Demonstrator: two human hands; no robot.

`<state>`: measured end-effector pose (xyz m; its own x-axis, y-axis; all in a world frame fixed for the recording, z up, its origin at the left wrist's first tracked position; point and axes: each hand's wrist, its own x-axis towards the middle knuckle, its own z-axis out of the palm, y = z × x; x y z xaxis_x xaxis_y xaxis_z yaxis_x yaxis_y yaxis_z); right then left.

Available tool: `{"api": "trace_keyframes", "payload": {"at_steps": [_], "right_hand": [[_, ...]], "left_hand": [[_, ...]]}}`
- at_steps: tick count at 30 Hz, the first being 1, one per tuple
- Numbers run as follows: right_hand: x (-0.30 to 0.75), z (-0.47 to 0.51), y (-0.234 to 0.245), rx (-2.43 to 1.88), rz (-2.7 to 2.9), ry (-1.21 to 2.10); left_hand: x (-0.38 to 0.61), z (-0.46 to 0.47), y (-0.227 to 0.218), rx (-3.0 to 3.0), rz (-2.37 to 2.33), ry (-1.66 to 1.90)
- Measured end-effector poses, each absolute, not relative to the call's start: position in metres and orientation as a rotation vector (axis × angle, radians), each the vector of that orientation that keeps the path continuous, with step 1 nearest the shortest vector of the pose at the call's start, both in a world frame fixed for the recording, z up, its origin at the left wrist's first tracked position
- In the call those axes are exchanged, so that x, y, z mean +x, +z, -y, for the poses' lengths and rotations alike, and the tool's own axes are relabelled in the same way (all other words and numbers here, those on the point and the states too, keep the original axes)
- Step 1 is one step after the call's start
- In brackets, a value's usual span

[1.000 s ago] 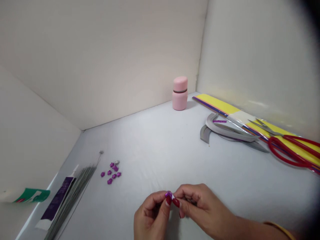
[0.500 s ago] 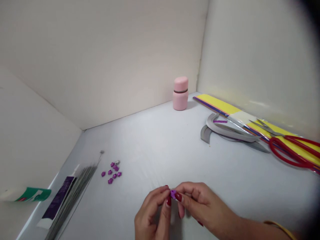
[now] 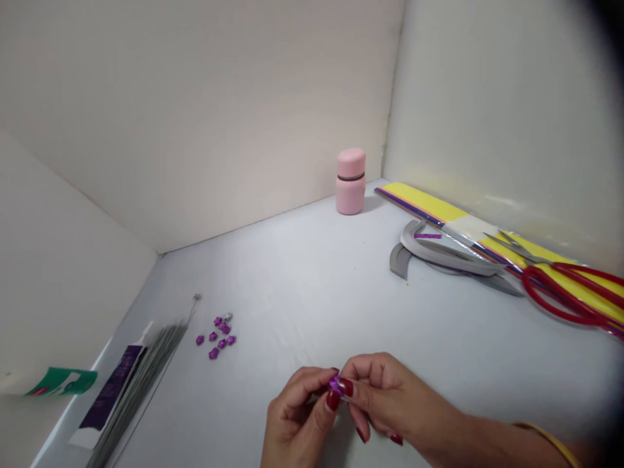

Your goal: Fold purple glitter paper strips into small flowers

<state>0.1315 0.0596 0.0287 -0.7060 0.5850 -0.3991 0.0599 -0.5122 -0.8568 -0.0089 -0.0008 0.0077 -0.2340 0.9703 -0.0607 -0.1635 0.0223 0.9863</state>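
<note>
Purple glittery piece (image 3: 335, 385) has turned slightly and now sits pinched between your left hand (image 3: 297, 416) and right hand (image 3: 394, 396), the fingers (image 3: 346, 387) of both closed on it above the worktop (image 3: 312, 292), right of the small purple pieces (image 3: 214, 337).

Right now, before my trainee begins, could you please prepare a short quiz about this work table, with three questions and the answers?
1. True or false: the small purple piece is held at the fingertips of both the left hand and the right hand.
2. Which tool lies across the yellow paper strips on the right? A. a hammer B. red-handled scissors C. a ruler
3. What colour is the round container standing upright near the back wall?

Key: 1. True 2. B 3. Pink
</note>
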Motion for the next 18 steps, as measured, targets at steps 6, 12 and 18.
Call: {"api": "trace_keyframes", "payload": {"at_steps": [6,12,18], "right_hand": [[0.132,-0.060,0.028,-0.993,1.356,2.268],[0.132,-0.060,0.032,-1.024,1.457,2.176],[0.133,-0.060,0.032,-1.040,1.457,2.181]], "left_hand": [[-0.008,-0.001,0.009,0.765,-1.229,1.353],[-0.009,-0.002,0.013,0.591,-1.290,1.262],[-0.008,-0.004,0.021,0.546,-1.372,1.256]]}}
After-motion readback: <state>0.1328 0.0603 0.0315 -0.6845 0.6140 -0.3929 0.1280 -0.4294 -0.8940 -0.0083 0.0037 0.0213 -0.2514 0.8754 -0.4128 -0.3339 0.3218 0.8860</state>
